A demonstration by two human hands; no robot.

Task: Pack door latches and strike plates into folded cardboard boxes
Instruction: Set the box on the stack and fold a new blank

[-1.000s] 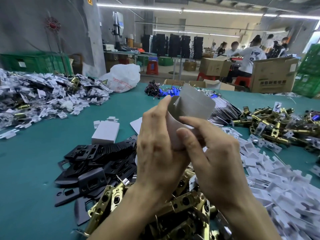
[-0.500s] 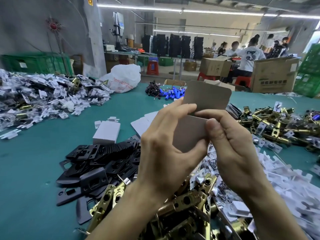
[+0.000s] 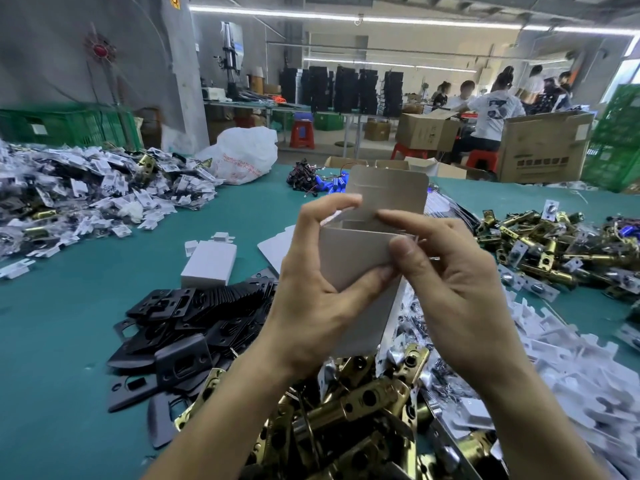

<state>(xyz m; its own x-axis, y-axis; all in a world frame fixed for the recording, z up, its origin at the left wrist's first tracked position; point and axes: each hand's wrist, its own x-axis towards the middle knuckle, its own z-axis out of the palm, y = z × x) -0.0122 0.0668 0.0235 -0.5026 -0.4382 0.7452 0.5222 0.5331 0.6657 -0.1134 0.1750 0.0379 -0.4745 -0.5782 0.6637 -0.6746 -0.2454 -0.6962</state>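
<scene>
- Fingertips (image 3: 398, 216) of the right hand (image 3: 460, 289) pinch the rim of a cardboard box (image 3: 356, 258), the thumb pressed on the near wall and the forefinger reaching over the open mouth.
- The left hand (image 3: 311, 306) grasps the same box from the other side, thumb across the front wall and forefinger curled over the top edge.
- The box is held upright in mid-air above the table, mouth open and its rounded lid flap (image 3: 388, 188) standing straight up. Inside, only a folded cardboard tab shows.
- A closed white box (image 3: 209, 263) lies flat on the table to the left, well apart from the hands. What it holds cannot be seen.
- Half a second earlier the carton was pressed flat between both hands; its walls are now spread into a square mouth.
- Directly below the hands, a heap of brass door latches (image 3: 346, 410) sits beside a fanned pile of black strike plates (image 3: 194, 327).
- More brass latches (image 3: 554, 244) lie at the right, above a drift of flat white carton blanks (image 3: 571, 358).
- Bagged parts (image 3: 86, 195) are piled at the far left of the teal table (image 3: 52, 341), near a white plastic bag (image 3: 242, 157).
- Beyond the table, seated workers (image 3: 495, 112) sit among large brown cartons (image 3: 543, 150), red stools (image 3: 301, 133) and green crates (image 3: 62, 126), under strip lights.
</scene>
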